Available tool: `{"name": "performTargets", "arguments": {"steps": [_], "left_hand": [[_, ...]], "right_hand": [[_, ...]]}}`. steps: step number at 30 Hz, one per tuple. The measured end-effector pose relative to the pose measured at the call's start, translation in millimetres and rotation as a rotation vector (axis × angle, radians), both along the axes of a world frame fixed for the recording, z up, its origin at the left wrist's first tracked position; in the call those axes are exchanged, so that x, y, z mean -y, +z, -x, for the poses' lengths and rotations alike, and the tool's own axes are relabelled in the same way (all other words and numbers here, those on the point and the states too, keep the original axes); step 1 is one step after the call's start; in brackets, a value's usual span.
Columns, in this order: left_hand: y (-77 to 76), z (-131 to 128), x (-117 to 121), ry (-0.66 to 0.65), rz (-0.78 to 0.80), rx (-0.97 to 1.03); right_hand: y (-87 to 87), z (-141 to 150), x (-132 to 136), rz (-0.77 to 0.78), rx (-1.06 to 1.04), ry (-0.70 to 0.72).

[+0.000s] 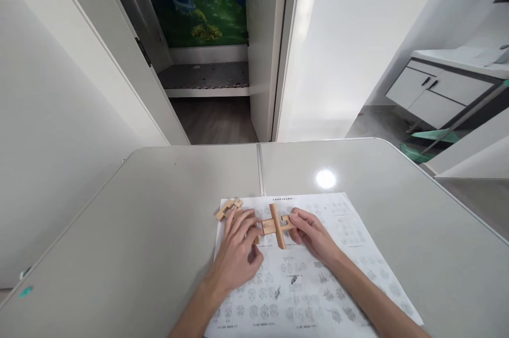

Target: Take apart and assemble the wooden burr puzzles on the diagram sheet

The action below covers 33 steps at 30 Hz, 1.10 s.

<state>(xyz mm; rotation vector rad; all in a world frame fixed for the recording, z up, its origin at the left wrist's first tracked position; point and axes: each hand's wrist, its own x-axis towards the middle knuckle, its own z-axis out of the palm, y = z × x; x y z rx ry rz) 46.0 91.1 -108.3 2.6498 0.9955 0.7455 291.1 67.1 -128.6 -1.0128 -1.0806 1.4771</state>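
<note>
My right hand (312, 232) pinches the notched end of a light wooden puzzle piece (286, 224) between thumb and fingertips. Across that piece stands a longer wooden stick (278, 226), so the two form a cross shape just above the paper. My left hand (242, 242) is palm down with its fingers apart and slightly bent. Its fingertips are close to the left end of the cross. Partly hidden under these fingers is another wooden block (256, 240). Beyond the left knuckles lie loose notched wooden pieces (229, 208).
A large printed sheet (318, 274) with rows of small diagrams lies under both hands. The grey table (159, 210) has a seam down its middle. Behind it are a doorway with a landscape picture (207, 3) and, at right, a white cabinet (437, 86).
</note>
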Motion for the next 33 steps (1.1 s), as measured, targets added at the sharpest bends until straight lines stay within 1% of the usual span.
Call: {"name": "performTargets", "arguments": {"steps": [5,10,12,14,17,19,22,24,29,33], "left_hand": [[-8.3,2.7,-3.5,0.086,-0.018,0.107],[-4.5,0.1,-0.9,0.200,0.043,0.290],[-1.7,-0.1,2.0,0.179,0.083,0.318],[-0.3,0.3,5.2,0.099,0.121,0.307],[-1.9,0.2,9.3,-0.015,0.174,0.260],[-4.2,-0.5,11.1,-0.043,0.217,0.238],[-6.4,-2.1,12.1,-0.039,0.272,0.239],[-6.6,-3.0,12.1,-0.020,0.280,0.250],[-5.9,-3.7,12.6,0.004,0.220,0.270],[-2.9,-2.7,11.9,0.034,0.203,0.249]], "right_hand": [[-0.4,-0.1,0.1,-0.014,0.032,0.012],[4.1,2.1,0.9,-0.034,0.096,0.030],[6.7,2.9,1.7,-0.050,0.125,0.037],[9.0,3.8,2.7,-0.065,0.151,0.047],[10.2,5.4,3.9,-0.078,0.183,0.076],[9.8,6.4,4.4,-0.083,0.199,0.097],[9.3,7.8,5.0,-0.087,0.218,0.120],[9.9,8.6,5.2,-0.088,0.225,0.128],[11.2,9.6,5.3,-0.089,0.215,0.120],[8.7,7.0,4.1,-0.079,0.182,0.089]]}}
